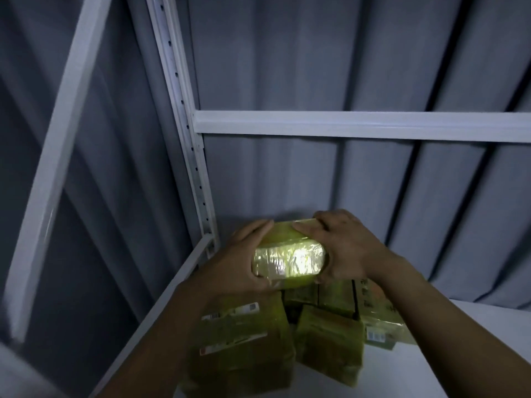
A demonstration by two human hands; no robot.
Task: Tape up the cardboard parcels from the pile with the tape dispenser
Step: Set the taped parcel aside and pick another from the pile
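Observation:
A small parcel (287, 258) wrapped in shiny yellowish tape is held up over the pile, its near face glaring with reflected light. My left hand (241, 259) grips its left end with the thumb underneath and fingers over the top. My right hand (342, 245) grips its right end, fingers curled over the top edge. Below lies a pile of taped cardboard parcels (244, 337) on a white shelf (448, 369), some with white labels. No tape dispenser is in view.
A white slotted shelf upright (186, 133) and a horizontal beam (359, 124) stand behind the pile. A grey curtain (316, 53) hangs at the back. Another white post (54, 156) leans at the left. The scene is dim.

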